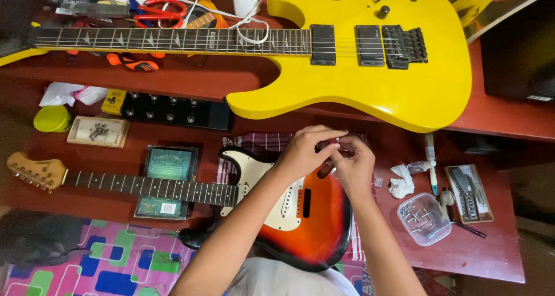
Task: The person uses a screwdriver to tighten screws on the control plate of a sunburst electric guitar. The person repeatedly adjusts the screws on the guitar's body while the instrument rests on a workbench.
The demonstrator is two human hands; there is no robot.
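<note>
A sunburst electric guitar (315,229) with a white pickguard lies on a checked cloth (260,141), its neck (144,186) pointing left. Both hands meet above its body near the far edge. My left hand (306,151) pinches a small dark part (341,148) between thumb and fingers. My right hand (355,166) is closed around the same small part from the right. What the part is cannot be made out.
A yellow electric guitar (370,53) lies on the raised red shelf behind. Black pedal unit (173,111), string packets (167,183), small parts tray (98,131), clear plastic tub (425,218), crumpled tissue (402,180), toothbrush (432,163) and tool tray (469,193) sit on the red table (497,250).
</note>
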